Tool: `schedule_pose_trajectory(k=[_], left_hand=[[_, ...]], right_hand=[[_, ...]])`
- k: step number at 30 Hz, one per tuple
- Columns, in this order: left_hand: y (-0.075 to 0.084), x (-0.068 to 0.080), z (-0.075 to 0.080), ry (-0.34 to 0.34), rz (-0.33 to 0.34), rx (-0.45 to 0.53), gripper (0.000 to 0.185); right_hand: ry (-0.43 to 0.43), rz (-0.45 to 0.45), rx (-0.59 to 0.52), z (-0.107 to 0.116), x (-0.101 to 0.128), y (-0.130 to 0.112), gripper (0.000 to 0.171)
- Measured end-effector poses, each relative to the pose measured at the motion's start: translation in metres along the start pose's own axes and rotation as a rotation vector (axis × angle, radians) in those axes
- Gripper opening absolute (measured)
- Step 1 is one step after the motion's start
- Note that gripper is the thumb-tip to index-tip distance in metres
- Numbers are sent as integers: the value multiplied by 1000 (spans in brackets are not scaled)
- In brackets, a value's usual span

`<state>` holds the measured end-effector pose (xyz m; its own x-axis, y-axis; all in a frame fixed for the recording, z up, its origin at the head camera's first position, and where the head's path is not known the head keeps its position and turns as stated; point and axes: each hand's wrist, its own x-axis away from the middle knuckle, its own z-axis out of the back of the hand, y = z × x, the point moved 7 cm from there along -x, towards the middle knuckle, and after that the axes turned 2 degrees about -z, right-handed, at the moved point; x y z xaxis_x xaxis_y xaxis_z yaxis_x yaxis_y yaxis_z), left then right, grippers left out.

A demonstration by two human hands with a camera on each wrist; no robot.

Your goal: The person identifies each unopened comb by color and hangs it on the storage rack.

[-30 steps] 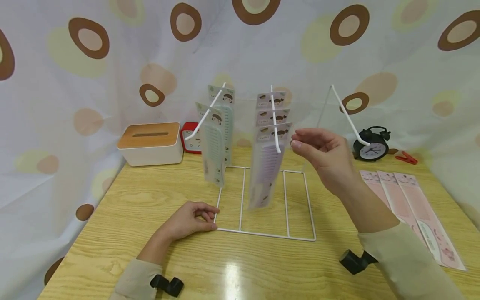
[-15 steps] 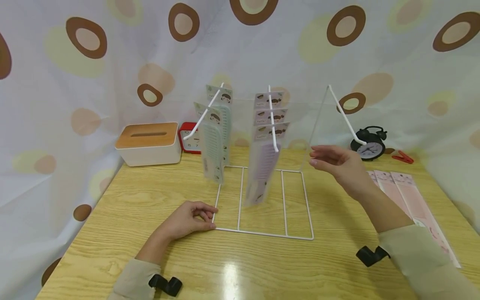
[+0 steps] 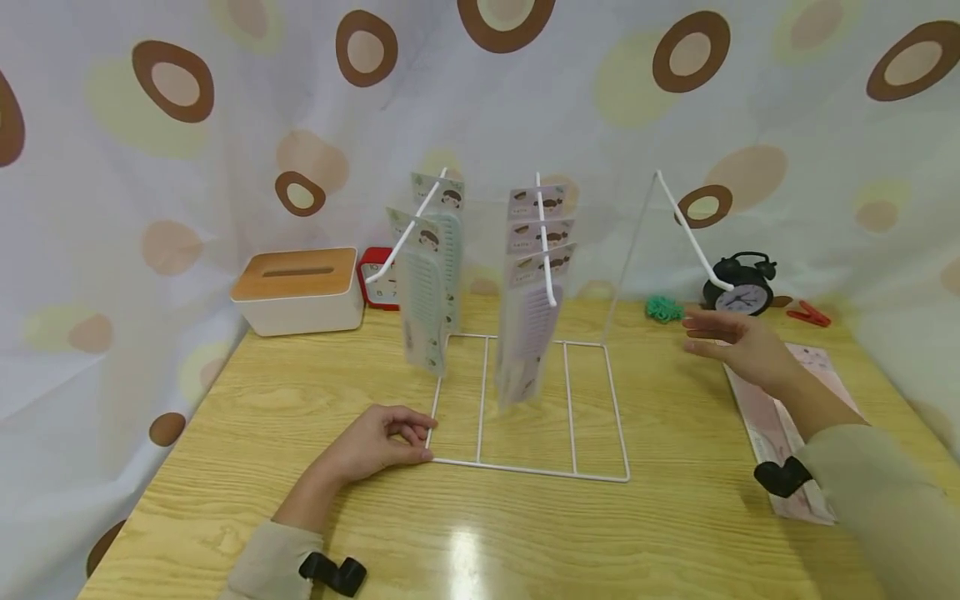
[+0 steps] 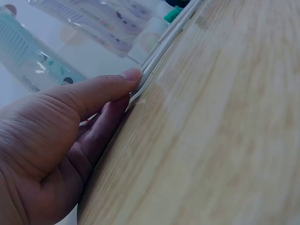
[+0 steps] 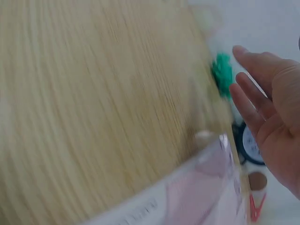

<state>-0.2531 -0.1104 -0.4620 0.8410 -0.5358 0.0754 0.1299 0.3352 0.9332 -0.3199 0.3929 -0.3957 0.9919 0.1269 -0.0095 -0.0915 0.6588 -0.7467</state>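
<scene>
A white wire rack [image 3: 621, 417] stands on the wooden table with three slanted hooks. Green comb packs [image 3: 426, 287] hang on the left hook, purple comb packs [image 3: 531, 321] on the middle hook, and the right hook [image 3: 693, 235] is bare. My left hand [image 3: 382, 437] pinches the front-left corner of the rack's base; in the left wrist view the thumb [image 4: 101, 89] lies along the wire [image 4: 173, 33]. My right hand [image 3: 731, 342] hovers open with straight fingers over the pink comb packs [image 3: 780, 425] lying flat at the right. The right wrist view shows this hand [image 5: 272, 108] holding nothing.
A white tissue box [image 3: 298, 290] with a wooden lid and a red clock [image 3: 375, 279] stand at the back left. A black alarm clock [image 3: 738, 287], a green bundle [image 3: 662, 310] and a red clip [image 3: 808, 315] lie at the back right. A spotted curtain hangs behind.
My right hand has moved from the middle hook down and to the right, over the pink packs. The purple packs swing slightly. The left hand has stayed put.
</scene>
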Motion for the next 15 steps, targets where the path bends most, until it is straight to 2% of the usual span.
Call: schedule_pose_trajectory(k=[5, 10, 15], left_hand=[[-2, 0, -3, 2, 10, 21, 43], [-3, 1, -5, -2, 18, 17, 43], [-1, -1, -3, 9, 15, 11, 43]], right_hand=[[-12, 7, 149, 19, -3, 25, 60], [-54, -11, 299, 27, -2, 43, 56], [-81, -48, 370, 30, -2, 55, 65]])
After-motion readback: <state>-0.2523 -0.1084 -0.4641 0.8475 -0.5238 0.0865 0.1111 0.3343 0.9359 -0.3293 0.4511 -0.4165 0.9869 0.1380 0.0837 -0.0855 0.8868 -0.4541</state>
